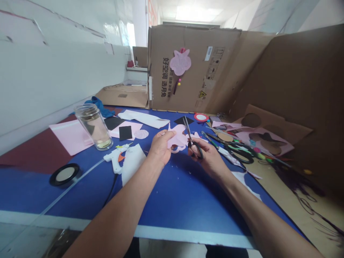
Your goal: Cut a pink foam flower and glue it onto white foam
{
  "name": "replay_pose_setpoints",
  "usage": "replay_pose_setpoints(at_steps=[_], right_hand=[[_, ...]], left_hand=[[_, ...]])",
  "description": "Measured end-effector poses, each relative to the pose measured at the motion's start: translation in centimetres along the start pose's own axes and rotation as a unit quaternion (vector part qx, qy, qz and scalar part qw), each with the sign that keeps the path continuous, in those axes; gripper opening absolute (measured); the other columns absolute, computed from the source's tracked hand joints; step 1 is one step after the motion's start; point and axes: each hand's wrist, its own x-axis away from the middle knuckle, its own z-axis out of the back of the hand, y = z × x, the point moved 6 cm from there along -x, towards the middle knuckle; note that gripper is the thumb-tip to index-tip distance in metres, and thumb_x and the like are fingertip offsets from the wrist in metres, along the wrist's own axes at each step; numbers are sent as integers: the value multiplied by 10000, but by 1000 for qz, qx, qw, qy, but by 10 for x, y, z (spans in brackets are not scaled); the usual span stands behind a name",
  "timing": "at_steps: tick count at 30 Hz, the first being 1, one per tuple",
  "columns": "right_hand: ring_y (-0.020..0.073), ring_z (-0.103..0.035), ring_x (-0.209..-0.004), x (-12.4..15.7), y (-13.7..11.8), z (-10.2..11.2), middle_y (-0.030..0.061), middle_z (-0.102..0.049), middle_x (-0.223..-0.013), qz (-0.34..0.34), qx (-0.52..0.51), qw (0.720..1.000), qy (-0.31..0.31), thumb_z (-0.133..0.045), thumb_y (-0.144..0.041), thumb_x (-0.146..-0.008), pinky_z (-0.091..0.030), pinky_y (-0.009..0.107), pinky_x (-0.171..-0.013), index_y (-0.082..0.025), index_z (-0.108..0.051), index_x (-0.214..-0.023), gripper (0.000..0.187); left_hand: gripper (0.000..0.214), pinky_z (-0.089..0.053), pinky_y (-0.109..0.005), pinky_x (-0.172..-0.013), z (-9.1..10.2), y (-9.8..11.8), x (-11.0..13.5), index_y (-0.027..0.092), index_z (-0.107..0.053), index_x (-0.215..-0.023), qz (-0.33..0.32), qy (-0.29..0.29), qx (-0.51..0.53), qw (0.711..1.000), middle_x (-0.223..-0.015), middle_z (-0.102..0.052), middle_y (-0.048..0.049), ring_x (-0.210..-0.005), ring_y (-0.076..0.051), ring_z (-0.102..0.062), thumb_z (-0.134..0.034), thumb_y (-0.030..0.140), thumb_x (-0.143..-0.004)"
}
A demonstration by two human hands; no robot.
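My left hand (160, 147) pinches a pink cut-out (177, 137) with curvy edges, above the blue table. My right hand (206, 156) is wrapped round the black handles of a pair of scissors (187, 127), whose blades point up and away beside the cut-out's right edge. Whether the blades touch the cut-out I cannot tell. More pink scalloped pieces lie just behind and below it, partly hidden by my hands. Farther back is a black square sheet (184, 120).
Left: a glass jar (100, 130) of pale liquid, a white glue gun (116, 157) with a long clear stick, and a black tape roll (65, 174). Right: scissors, pens and scraps by a cardboard wall (301, 79). A pink ornament (180, 63) hangs on the box (193, 95) behind.
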Motion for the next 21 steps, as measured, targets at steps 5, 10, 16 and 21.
replay_pose_setpoints(at_steps=[5,10,16,21], right_hand=[[162,-466,-670,-1,1,0,6,-662,-795,-8,15,1000,5,-861,-559,-853,-352,305,-603,-258,-800,-1190,456],[169,-468,-666,-1,2,1,10,-661,-787,-12,26,1000,10,-863,-571,-845,-350,309,-603,-248,-798,-1217,497],[164,-466,-683,-1,2,1,6,-660,-787,-9,22,1000,5,-860,-512,-876,-348,303,-611,-249,-801,-1243,456],[163,-467,-678,0,2,1,1,-660,-784,-10,18,1000,4,-864,-509,-870,-343,302,-610,-253,-806,-1221,438]], left_hand=[[237,-526,-318,-682,1,1,1,178,-650,-870,0,9,-1,1000,-918,-774,-98,-814,-227,-737,-797,184,-686],[250,-510,-316,-677,1,1,0,180,-648,-864,-1,10,-3,1000,-903,-765,-86,-792,-216,-721,-807,191,-672],[267,-510,-314,-691,2,0,1,187,-635,-862,7,23,3,1000,-881,-768,-69,-783,-207,-718,-810,187,-660],[264,-501,-315,-681,1,0,1,180,-645,-881,6,23,2,1000,-889,-771,-80,-773,-205,-714,-799,172,-667]])
